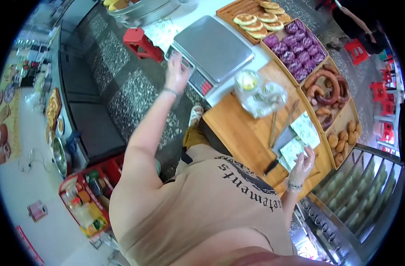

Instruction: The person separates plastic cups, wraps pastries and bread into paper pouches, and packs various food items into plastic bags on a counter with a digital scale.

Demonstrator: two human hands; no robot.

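Note:
My left hand (177, 74), in a thin clear glove, is beside the near left edge of a silver scale (213, 46), fingers apart. My right hand (303, 165), also gloved, is at the printed paper bags (292, 150) on the wooden board (231, 119), its fingers slightly bent and apart. Nothing shows in either hand. Metal tongs (274, 128) and a black-handled knife (270, 167) lie left of the bags. A clear plastic bag (258, 95) with food in it sits between the scale and the tongs.
Trays hold flat breads (260, 20), purple wrapped food (297, 49), sausages (329, 88) and brown pieces (344, 142). A red stool (142, 44) stands beyond my left hand, steamers (145, 11) at the top. Another person (360, 24) is at the upper right.

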